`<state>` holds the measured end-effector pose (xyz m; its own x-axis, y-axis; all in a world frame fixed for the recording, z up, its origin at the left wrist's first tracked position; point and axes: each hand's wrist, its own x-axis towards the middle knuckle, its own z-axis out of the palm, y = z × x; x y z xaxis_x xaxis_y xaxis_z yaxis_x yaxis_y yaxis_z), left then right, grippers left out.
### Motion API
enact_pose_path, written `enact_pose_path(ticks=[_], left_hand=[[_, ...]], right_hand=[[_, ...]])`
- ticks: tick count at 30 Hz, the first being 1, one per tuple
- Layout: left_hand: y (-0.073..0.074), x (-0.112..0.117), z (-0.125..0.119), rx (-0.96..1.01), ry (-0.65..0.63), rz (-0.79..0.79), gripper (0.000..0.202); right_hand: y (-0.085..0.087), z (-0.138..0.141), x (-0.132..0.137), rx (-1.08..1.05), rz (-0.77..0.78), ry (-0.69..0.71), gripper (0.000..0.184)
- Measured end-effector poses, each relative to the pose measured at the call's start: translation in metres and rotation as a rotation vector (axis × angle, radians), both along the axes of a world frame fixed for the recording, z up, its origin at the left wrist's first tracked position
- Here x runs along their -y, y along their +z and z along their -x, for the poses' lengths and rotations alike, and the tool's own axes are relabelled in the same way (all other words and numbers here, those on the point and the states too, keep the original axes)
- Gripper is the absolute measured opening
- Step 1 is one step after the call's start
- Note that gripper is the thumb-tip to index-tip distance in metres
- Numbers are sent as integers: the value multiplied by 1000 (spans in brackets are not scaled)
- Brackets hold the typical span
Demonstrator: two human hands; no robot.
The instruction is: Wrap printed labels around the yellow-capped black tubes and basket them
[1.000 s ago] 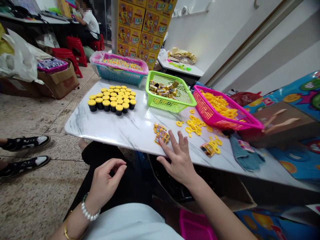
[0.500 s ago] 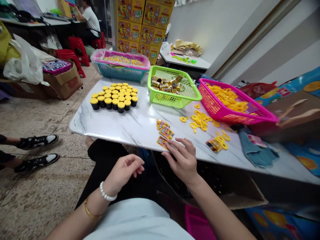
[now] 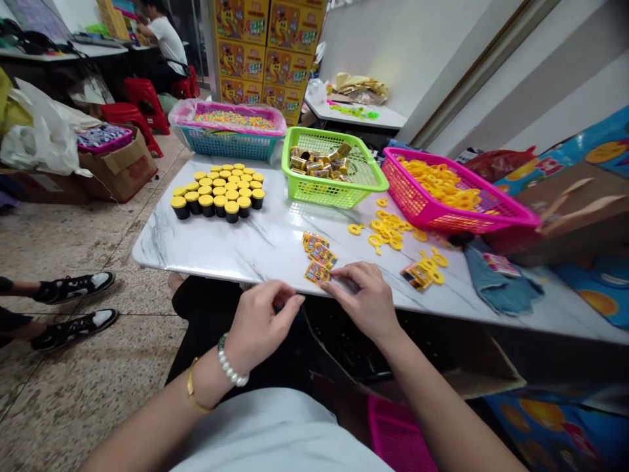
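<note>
My right hand (image 3: 366,298) rests at the near edge of the white marble table (image 3: 236,242), its curled fingertips on the nearest of several small colourful cards (image 3: 318,255). My left hand (image 3: 260,321) hovers just below the table edge, left of the cards, fingers loosely curled with nothing visible in them. It wears a pearl bracelet and a gold bangle.
On the table stand a cluster of black pots with yellow lids (image 3: 219,193), a green basket (image 3: 329,167), a pink basket of yellow rings (image 3: 442,193), loose yellow rings (image 3: 388,233), a blue basket (image 3: 228,134) and a grey cloth (image 3: 498,288). Another person's shoes (image 3: 73,301) are at left.
My left hand rose from my lap toward the table edge and the cards. My right hand slid back to the table edge and curled its fingers on the nearest card.
</note>
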<state>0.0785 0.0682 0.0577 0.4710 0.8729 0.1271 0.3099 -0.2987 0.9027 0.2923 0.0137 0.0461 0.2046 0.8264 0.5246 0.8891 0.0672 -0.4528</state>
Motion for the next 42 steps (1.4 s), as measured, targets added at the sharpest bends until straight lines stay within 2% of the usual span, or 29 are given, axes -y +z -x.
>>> enact_pose_path(ticks=[2, 3, 6, 8, 9, 11, 14, 15, 18, 20, 22, 24, 26, 28, 29, 33, 35, 39, 42], left_hand=[[5, -15, -21, -148, 61, -309, 24], [6, -22, -33, -224, 67, -383, 26], [4, -37, -61, -359, 48, -457, 20], [4, -38, -67, -361, 12, -445, 13], [5, -36, -65, -332, -14, -424, 12], [9, -30, -55, -224, -85, -324, 11], [18, -23, -32, -24, -251, -50, 5], [21, -22, -24, 32, -293, 37, 4], [24, -22, -6, 144, -334, 205, 27], [23, -22, 6, 211, -307, 278, 37], [20, -20, 19, 275, -254, 316, 37], [17, -17, 32, 318, -181, 314, 29], [15, -14, 44, 338, -145, 325, 24], [14, -13, 54, 345, -166, 369, 24], [13, -14, 57, 340, -188, 389, 26], [9, -19, 65, 288, -200, 359, 28], [7, -18, 67, 288, -84, 286, 26], [6, -1, 75, 329, 282, 165, 12], [7, 14, 81, 354, 326, 193, 24]], right_hand=[[-4, 3, -2, -32, -3, 12, 15], [-6, 6, -2, -38, -16, 11, 14], [-9, 11, -1, -34, -38, 2, 11], [-7, 11, 2, -54, -30, 21, 8], [-5, 11, 4, -91, -22, 35, 7], [1, 11, 9, -238, -1, 69, 19], [17, 15, 14, -537, 67, 146, 43], [22, 18, 15, -619, 128, 198, 42], [33, 33, 11, -798, 400, 399, 24], [34, 46, 7, -905, 552, 503, 28], [30, 60, 2, -966, 612, 532, 29], [24, 71, -2, -961, 565, 479, 30], [20, 76, -5, -946, 426, 383, 28], [19, 77, -9, -955, 320, 348, 26], [20, 77, -11, -958, 325, 378, 29], [23, 88, -16, -853, 602, 606, 32], [20, 100, -17, -804, 586, 570, 39], [7, 122, -18, -797, 353, 360, 45], [0, 130, -22, -792, 263, 303, 50]])
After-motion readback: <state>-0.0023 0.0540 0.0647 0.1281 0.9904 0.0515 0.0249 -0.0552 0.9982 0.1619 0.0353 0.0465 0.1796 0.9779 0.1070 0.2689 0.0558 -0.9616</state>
